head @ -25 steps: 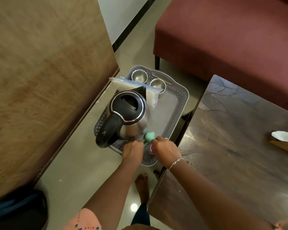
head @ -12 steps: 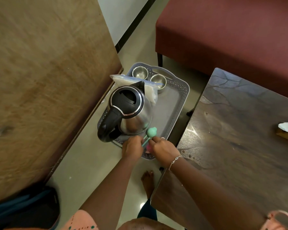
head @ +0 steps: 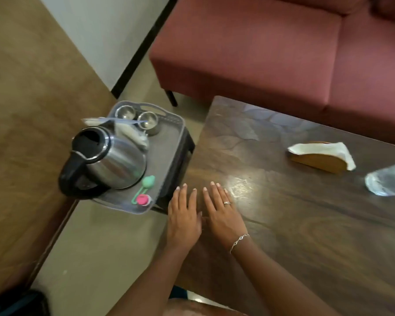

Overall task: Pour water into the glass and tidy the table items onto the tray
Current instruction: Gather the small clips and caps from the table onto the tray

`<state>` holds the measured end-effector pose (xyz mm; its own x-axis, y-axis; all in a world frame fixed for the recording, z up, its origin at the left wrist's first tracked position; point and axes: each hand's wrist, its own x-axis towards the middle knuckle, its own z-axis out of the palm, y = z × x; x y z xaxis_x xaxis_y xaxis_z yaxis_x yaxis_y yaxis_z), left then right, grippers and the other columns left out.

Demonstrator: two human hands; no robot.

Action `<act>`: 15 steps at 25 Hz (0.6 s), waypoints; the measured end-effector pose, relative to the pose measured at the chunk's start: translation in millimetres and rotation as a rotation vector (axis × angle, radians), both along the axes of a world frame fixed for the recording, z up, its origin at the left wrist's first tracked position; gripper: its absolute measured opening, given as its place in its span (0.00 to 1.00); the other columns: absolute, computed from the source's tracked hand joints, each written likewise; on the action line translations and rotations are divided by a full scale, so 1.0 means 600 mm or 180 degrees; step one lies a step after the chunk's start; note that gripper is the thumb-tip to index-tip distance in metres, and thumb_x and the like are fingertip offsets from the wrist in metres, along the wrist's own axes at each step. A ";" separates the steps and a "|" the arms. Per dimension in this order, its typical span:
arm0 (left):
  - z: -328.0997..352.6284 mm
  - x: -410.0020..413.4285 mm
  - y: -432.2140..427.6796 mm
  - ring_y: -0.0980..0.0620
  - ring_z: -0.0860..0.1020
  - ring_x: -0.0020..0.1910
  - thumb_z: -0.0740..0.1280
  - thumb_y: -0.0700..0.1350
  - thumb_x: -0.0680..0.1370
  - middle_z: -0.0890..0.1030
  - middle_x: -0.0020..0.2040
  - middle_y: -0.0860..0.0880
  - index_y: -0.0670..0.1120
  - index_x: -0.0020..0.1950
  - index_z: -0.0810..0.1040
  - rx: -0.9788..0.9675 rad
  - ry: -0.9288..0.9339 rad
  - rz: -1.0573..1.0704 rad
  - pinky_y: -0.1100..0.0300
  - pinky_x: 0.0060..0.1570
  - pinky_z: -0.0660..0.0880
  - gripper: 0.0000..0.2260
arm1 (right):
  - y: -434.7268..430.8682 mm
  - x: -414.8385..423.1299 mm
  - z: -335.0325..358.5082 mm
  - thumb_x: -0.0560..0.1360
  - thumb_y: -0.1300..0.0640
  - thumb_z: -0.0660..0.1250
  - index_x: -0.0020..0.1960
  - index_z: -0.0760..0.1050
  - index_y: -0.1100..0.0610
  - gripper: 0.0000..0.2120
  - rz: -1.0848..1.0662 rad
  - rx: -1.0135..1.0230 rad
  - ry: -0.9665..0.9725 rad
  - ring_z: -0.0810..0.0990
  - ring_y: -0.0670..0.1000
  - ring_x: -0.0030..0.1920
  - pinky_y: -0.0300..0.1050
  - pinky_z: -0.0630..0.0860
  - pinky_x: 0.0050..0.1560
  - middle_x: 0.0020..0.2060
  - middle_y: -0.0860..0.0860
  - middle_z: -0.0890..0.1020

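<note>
One tray (head: 163,153) sits on a dark stand (head: 180,153) just beside the left end of the table (head: 283,224), apart from both hands. It carries a kettle (head: 110,158) at its near left, two steel bowls (head: 147,120) at its far end, a pale packet (head: 132,135) between them, and a green piece (head: 148,180) and a pink piece (head: 142,199) near its front rim. Neither hand holds anything. The left hand (head: 184,215) and right hand (head: 221,210) lie palm down on the table's near left corner, side by side, fingers straight and pointing away from the person. Two items lie on the table off the tray: a wooden holder (head: 317,161) with a white napkin, and a clear object (head: 388,182) at the right edge of view, too blurred to say whether it is the glass. Both lie forward and to the right of the hands, well apart from them, on the side away from the tray. The holder's long axis runs roughly left to right across the table. Judgement: the right hand is the nearer for the next pick, and anything taken must then cross back leftward past both hands to reach the tray. A red sofa (head: 260,42) stands beyond the table.
</note>
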<state>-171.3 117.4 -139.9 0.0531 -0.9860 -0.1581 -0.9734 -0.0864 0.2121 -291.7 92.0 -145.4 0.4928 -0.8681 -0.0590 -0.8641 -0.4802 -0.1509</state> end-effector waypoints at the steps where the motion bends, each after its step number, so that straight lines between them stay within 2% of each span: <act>1: 0.001 -0.037 0.009 0.39 0.73 0.64 0.77 0.47 0.62 0.74 0.65 0.37 0.41 0.65 0.72 0.0073 0.0016 -0.0045 0.44 0.59 0.72 0.33 | 0.015 -0.038 0.003 0.64 0.49 0.75 0.67 0.64 0.62 0.37 -0.0079 -0.0014 0.0005 0.72 0.60 0.65 0.57 0.64 0.64 0.64 0.63 0.73; 5: 0.005 -0.203 0.034 0.39 0.71 0.66 0.77 0.48 0.63 0.71 0.67 0.36 0.38 0.68 0.68 0.0382 0.0105 -0.0423 0.44 0.61 0.70 0.37 | 0.076 -0.224 0.010 0.61 0.47 0.76 0.68 0.60 0.61 0.43 -0.0606 0.0120 0.0099 0.71 0.60 0.65 0.58 0.67 0.63 0.65 0.64 0.72; 8: -0.002 -0.318 0.033 0.38 0.71 0.66 0.77 0.48 0.65 0.71 0.67 0.35 0.36 0.68 0.68 0.0519 0.0250 -0.0539 0.43 0.61 0.72 0.36 | 0.118 -0.361 0.005 0.57 0.46 0.78 0.67 0.62 0.60 0.46 -0.1086 0.0232 0.0188 0.73 0.60 0.64 0.55 0.67 0.64 0.64 0.64 0.73; 11: -0.006 -0.401 0.028 0.37 0.71 0.66 0.76 0.48 0.65 0.70 0.67 0.35 0.36 0.68 0.68 0.0592 0.0146 -0.0845 0.44 0.62 0.72 0.37 | 0.148 -0.458 0.001 0.55 0.45 0.79 0.66 0.64 0.59 0.46 -0.1462 0.0284 0.0229 0.75 0.60 0.62 0.52 0.66 0.66 0.62 0.63 0.75; 15: 0.001 -0.515 0.019 0.41 0.58 0.74 0.67 0.51 0.74 0.58 0.75 0.38 0.39 0.74 0.56 0.0598 0.0060 -0.1285 0.49 0.71 0.59 0.35 | 0.177 -0.574 -0.010 0.56 0.46 0.78 0.65 0.64 0.60 0.44 -0.2046 0.0264 0.0236 0.75 0.62 0.61 0.56 0.71 0.62 0.61 0.65 0.75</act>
<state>-480.4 129.1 -139.6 -0.3350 -0.8812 -0.3337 -0.9331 0.2612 0.2471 -635.9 198.1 -151.4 -0.1311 -0.9796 -0.1523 -0.9847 0.1464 -0.0940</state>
